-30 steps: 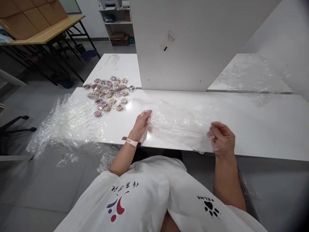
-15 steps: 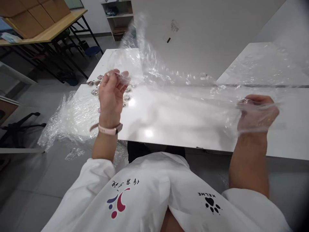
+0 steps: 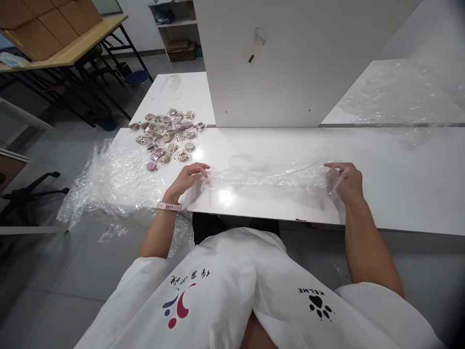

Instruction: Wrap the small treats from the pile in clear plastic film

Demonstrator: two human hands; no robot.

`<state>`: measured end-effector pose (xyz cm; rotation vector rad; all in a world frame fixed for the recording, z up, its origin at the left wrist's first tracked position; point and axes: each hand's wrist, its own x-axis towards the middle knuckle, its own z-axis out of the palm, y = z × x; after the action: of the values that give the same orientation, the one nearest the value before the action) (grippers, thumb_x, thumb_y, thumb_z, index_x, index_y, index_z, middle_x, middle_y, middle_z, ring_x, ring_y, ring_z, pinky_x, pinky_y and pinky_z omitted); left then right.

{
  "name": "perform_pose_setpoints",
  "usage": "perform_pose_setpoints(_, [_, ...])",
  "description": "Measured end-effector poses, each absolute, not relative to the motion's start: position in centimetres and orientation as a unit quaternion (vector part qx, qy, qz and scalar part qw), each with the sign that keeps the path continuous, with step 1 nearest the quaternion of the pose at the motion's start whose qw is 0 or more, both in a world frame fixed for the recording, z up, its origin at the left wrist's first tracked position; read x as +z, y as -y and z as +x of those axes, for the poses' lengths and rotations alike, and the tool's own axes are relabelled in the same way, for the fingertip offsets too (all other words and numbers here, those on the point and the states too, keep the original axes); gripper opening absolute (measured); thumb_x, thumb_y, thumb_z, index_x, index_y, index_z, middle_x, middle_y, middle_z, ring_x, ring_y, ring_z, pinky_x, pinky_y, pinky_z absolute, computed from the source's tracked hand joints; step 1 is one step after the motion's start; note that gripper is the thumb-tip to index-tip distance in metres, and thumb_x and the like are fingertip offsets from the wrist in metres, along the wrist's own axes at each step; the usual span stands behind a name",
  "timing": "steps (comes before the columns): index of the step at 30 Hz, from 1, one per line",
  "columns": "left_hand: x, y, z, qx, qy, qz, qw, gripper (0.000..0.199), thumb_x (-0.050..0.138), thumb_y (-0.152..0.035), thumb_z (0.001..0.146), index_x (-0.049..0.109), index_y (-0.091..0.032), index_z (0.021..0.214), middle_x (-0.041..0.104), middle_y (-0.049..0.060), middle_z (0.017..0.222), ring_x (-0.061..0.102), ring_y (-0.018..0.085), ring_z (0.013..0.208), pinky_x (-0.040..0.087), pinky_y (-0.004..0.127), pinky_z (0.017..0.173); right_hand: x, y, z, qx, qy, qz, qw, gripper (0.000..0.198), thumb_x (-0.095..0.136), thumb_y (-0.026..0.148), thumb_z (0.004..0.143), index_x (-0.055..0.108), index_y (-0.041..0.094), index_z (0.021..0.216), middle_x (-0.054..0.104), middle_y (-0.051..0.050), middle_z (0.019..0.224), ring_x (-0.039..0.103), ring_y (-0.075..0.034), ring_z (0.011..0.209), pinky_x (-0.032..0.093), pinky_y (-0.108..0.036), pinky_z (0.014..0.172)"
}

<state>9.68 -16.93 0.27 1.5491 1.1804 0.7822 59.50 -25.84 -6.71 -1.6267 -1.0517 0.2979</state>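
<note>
Stretched low over the white table is a clear plastic bag or sheet (image 3: pixel 269 180), its near edge bunched between my two hands. My left hand (image 3: pixel 189 178) pinches its left end, thumb and fingers pressed together. At the other end, my right hand (image 3: pixel 346 182) is closed on the plastic, which partly covers the fingers. Beyond my left hand lies a loose pile of small wrapped pieces (image 3: pixel 167 136), brown, tan and pinkish, in clear packets. A stack of clear plastic bags (image 3: pixel 112 177) spreads to the left and hangs over the table's edge.
A tall white panel (image 3: pixel 269 72) stands at the back of the white table (image 3: pixel 407 189). More clear plastic (image 3: pixel 403 97) lies on the surface at the far right. Cardboard boxes (image 3: pixel 54 29) sit on a wooden table at the far left, near a blue stool (image 3: pixel 137 77).
Both hands have come down and closer together, bringing the plastic from high in front of the panel down to the table. The pile of wrapped pieces is now uncovered.
</note>
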Motion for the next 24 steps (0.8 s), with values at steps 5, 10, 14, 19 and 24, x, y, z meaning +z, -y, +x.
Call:
perform_pose_setpoints(5, [2.4,18.0,10.7,0.366,-0.501,0.679,0.393,0.024,0.054,-0.016,0.076,0.071,-0.024,0.092,0.065,0.006,0.127,0.055,0.024,0.125,0.042,0.043,0.104,-3.6,27.8,58.2,-0.038,0.56,-0.733,0.384,0.023,0.065,0.029,0.084,0.073,0.02,0.104,0.063,-0.015,0.12,0.054,-0.024,0.108,0.035,-0.044,0.097])
perform_pose_setpoints(10, [3.9,18.4,16.0,0.285,-0.419,0.774,0.38,0.055,0.079,-0.039,0.072,0.061,-0.027,0.123,0.06,0.009,0.132,0.051,0.03,0.124,0.042,0.041,0.1,-1.1,28.1,49.9,0.058,0.772,-0.562,0.29,0.047,0.066,0.051,0.087,0.063,0.024,0.125,0.067,-0.01,0.124,0.057,-0.027,0.115,0.035,-0.047,0.104])
perform_pose_setpoints(14, [1.2,17.5,21.6,0.283,-0.413,0.804,0.32,0.054,0.087,-0.039,0.062,0.065,-0.021,0.107,0.063,0.012,0.117,0.049,0.035,0.118,0.037,0.044,0.101,-2.9,28.4,42.9,0.05,0.841,-0.51,0.171,0.042,0.064,0.039,0.091,0.061,0.021,0.128,0.067,-0.013,0.116,0.059,-0.029,0.105,0.039,-0.047,0.096])
perform_pose_setpoints(19, [-1.2,11.5,22.3,0.266,-0.539,0.747,0.283,0.017,0.063,-0.018,0.084,0.056,-0.02,0.069,0.059,0.006,0.071,0.057,0.028,0.09,0.039,0.038,0.085,-5.0,30.7,41.4,0.132,0.828,-0.524,0.149,0.032,0.042,0.034,0.102,0.065,0.024,0.121,0.062,-0.008,0.096,0.056,-0.017,0.069,0.039,-0.029,0.058])
perform_pose_setpoints(24, [0.0,5.1,14.8,0.257,-0.648,0.682,0.221,0.009,0.063,-0.026,0.088,0.061,-0.018,0.089,0.066,0.01,0.094,0.058,0.025,0.091,0.04,0.036,0.082,-5.4,33.0,43.6,0.251,0.772,-0.538,0.227,0.036,0.037,0.037,0.104,0.069,0.028,0.118,0.061,-0.004,0.089,0.057,-0.013,0.066,0.044,-0.027,0.059])
